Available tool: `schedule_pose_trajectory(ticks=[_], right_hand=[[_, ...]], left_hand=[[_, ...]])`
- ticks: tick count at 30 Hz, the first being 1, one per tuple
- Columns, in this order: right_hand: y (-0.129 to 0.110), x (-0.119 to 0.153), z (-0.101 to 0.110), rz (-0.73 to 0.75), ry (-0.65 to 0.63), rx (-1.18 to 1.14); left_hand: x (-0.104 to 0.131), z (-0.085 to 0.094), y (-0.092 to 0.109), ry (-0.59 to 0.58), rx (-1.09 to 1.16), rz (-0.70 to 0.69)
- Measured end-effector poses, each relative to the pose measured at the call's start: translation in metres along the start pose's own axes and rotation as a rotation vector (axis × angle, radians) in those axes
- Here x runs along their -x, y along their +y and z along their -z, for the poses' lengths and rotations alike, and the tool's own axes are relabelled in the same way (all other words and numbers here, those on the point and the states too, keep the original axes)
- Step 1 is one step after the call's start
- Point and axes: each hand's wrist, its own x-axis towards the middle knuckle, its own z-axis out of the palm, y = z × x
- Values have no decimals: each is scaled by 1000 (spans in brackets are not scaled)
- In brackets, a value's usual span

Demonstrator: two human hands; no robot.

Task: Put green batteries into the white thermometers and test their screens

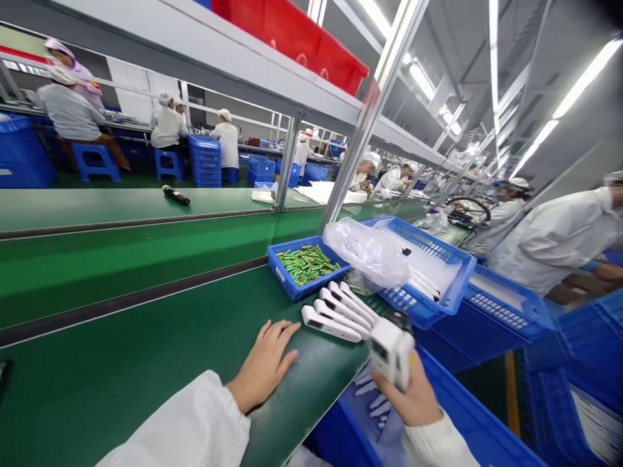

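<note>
My left hand lies on the green tabletop, fingers stretched out and holding nothing. Just beyond its fingertips is a fanned row of several long white handheld devices with small dark windows. My right hand is closed around what look like two white handheld devices, seen end-on and slightly blurred, one with a dark window. It is raised at the table's right edge, above a blue crate where more white pieces lie. Behind the row stands a small blue tray of green batteries.
A blue basket holds white devices, with a clear plastic bag over its near side. Metal posts carry a shelf with a red bin. A dark cylindrical object lies on the far bench. People in white work nearby.
</note>
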Motion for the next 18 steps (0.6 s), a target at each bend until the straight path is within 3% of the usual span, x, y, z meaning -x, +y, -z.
schedule_pose_trajectory(ticks=[2,4,7,12,18], right_hand=[[-40,-14,-11,195,-243,52],[-78,-26,-27,270,-505,209],[-119,-38,-52,292,-635,300],[-141,-48,-74,341,-660,355],[-145,-65,-69,399,-580,365]], left_hand=[[12,8,-1,74,64,25],[28,17,-3,146,113,49],[52,33,-11,185,136,50],[67,50,-23,101,106,19],[68,53,-19,50,71,49]])
